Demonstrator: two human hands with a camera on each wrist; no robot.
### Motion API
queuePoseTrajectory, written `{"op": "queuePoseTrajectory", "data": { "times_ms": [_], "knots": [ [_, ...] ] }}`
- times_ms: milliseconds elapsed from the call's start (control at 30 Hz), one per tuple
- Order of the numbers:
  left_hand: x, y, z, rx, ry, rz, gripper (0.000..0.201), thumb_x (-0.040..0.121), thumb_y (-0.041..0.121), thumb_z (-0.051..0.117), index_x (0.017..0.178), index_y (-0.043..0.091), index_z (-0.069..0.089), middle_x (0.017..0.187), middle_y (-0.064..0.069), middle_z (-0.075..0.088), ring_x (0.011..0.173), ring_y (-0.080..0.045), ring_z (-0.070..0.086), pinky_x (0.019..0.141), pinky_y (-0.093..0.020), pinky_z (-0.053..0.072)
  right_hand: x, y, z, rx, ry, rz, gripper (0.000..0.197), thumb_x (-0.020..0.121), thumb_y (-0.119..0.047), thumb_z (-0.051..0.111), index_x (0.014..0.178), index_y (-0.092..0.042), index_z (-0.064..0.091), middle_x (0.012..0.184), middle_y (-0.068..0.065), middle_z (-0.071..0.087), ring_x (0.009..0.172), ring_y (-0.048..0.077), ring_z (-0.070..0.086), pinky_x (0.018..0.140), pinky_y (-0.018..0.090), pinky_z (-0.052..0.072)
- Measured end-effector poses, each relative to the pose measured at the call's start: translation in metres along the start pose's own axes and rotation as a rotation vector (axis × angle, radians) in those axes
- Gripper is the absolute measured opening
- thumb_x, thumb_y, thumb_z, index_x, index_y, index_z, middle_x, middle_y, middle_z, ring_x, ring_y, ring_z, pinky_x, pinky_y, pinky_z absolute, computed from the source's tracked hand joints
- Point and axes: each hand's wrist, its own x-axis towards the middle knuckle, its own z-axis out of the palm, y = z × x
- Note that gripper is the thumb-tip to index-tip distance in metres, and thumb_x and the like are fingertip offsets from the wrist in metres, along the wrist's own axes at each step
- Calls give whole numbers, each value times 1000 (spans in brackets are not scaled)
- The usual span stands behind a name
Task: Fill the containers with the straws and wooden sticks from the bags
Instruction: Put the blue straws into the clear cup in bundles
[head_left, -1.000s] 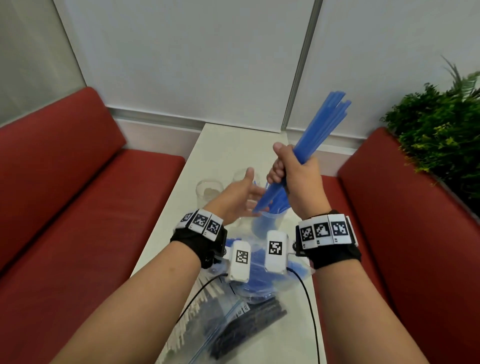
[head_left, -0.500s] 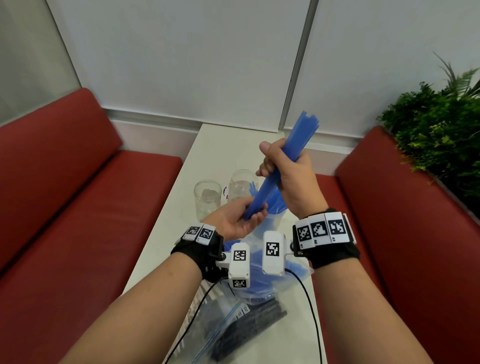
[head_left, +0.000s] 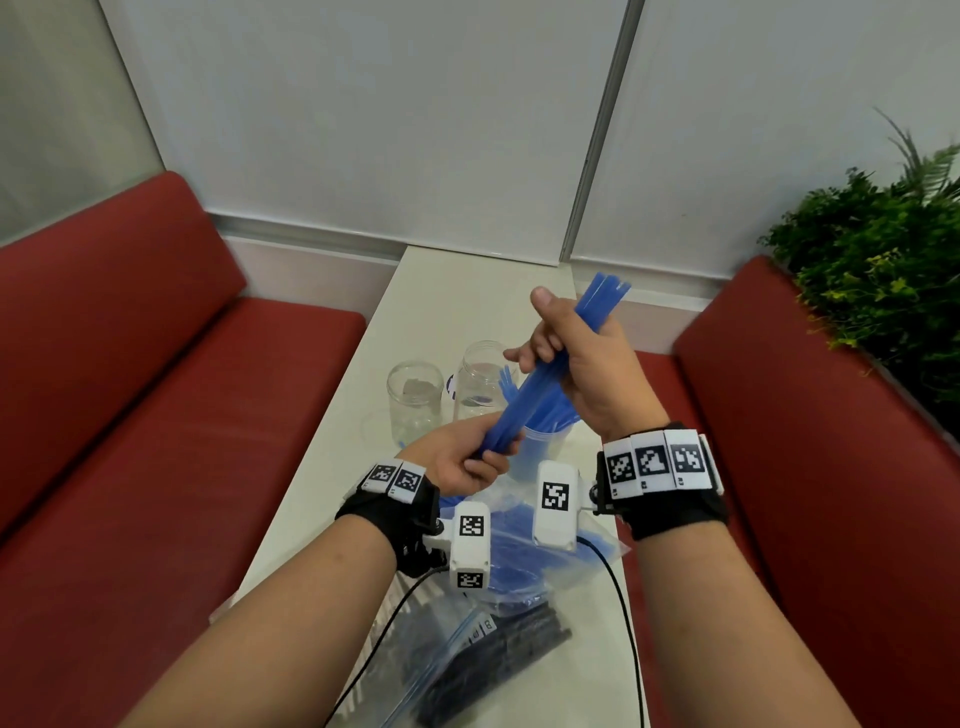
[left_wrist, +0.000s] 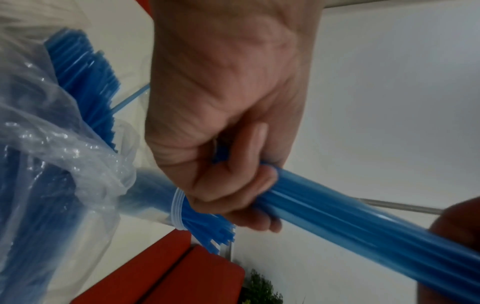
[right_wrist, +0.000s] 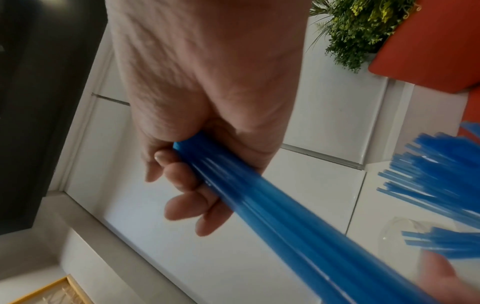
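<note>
Now left hand also grips straws, lowered

Narrow white table flanked by red benches, left and right; pale panelled wall beyond it; green plant behind right bench

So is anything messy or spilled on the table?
Nothing is spilled or broken. Both hands, left hand and right hand, grip one bundle of blue straws slanted above the table. The straws already in the plastic cup fan out unevenly, and the bags lie rumpled nearby.
</note>
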Motion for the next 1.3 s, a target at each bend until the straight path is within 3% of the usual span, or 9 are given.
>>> {"op": "queuePoseTrajectory", "data": {
  "times_ms": [233, 333, 433, 600, 733, 833, 900, 1000, 1300],
  "knots": [
    [15, 5, -12, -128, 59, 101, 19, 93, 23, 59, 81, 9, 55, 61, -2, 51, 37, -5, 33, 28, -13, 20, 5, 4, -27, -161, -39, 153, 36, 93, -36, 71, 65, -18, 59, 84, 16, 72, 101, 32, 74, 93, 39, 55],
    [24, 8, -14, -155, 83, 182, 18, 95, 22, 57, 84, 10, 51, 60, -2, 49, 37, -5, 32, 27, -14, 20, 10, 4, -36, -349, -48, 225, 29, 92, -38, 71, 73, -16, 69, 97, 15, 76, 99, 22, 74, 82, 31, 59],
    [34, 8, -21, -147, 138, 256, 16, 94, 23, 60, 89, 12, 50, 59, 0, 45, 39, -5, 30, 29, -14, 20, 13, 6, -45, -392, -68, 350, 25, 90, -35, 73, 83, -11, 75, 97, 13, 76, 91, 28, 76, 74, 31, 63],
    [48, 6, -41, -86, 317, 266, 27, 102, 25, 48, 93, 2, 60, 75, -9, 58, 57, -13, 50, 47, -18, 42, 23, 15, -62, -377, 80, 367, 20, 93, -25, 71, 86, -6, 73, 97, 16, 75, 78, 36, 76, 69, 29, 64],
    [56, 10, -55, 270, 498, 278, 21, 99, 11, 49, 87, -1, 62, 75, -11, 57, 62, -18, 54, 56, -23, 45, 44, 27, -83, -528, 275, 342, 18, 91, -23, 68, 77, -12, 71, 90, 11, 75, 65, 28, 75, 54, 19, 55],
    [67, 5, -64, 777, 566, 260, 14, 90, -1, 55, 86, -8, 67, 77, -16, 62, 63, -23, 57, 60, -30, 53, 57, 49, -90, -614, 315, 358, 18, 88, -23, 68, 74, -11, 71, 84, 11, 73, 61, 26, 75, 50, 21, 54],
    [74, -5, -70, 1152, 495, 287, 22, 86, -5, 54, 92, -4, 75, 90, -15, 72, 82, -25, 66, 80, -29, 53, 60, 69, -90, -619, 318, 391, 17, 86, -21, 69, 76, -7, 71, 83, 12, 73, 61, 26, 75, 54, 26, 59],
    [80, -22, -74, 1521, 329, 271, 28, 82, -2, 57, 95, 9, 78, 100, -6, 75, 95, -20, 67, 86, -22, 47, 59, 98, -90, -608, 357, 442, 13, 84, -17, 69, 73, -10, 69, 81, 13, 73, 58, 27, 74, 59, 32, 62],
    [92, -39, -94, 1816, 220, 226, 19, 87, 20, 61, 105, 20, 67, 108, -3, 66, 98, -24, 62, 90, -35, 50, 69, 117, -100, -614, 495, 381, 21, 89, -19, 65, 93, 2, 68, 86, 14, 74, 55, 23, 73, 67, 41, 64]
  ]
}}
